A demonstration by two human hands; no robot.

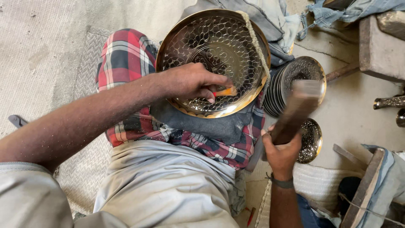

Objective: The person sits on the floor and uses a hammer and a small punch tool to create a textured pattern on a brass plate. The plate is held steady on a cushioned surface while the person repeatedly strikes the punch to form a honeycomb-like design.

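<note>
At frame centre the left hand (194,82) pinches a small orange-tipped punch (225,91) against the inside of a hammered brass plate (202,42), which rests tilted on a dark cloth (202,122) over the plaid-wrapped knee. Lower right, the right hand (282,154) is clenched around a wooden mallet (297,107), blurred. Behind it stands a stack of similar plates (295,78).

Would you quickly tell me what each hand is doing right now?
Left hand: closed on a small punch against the brass plate.
Right hand: closed on a mallet.

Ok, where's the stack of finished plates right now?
In the head view, the stack of plates leans on the floor right of the big plate, behind the raised mallet.
</note>
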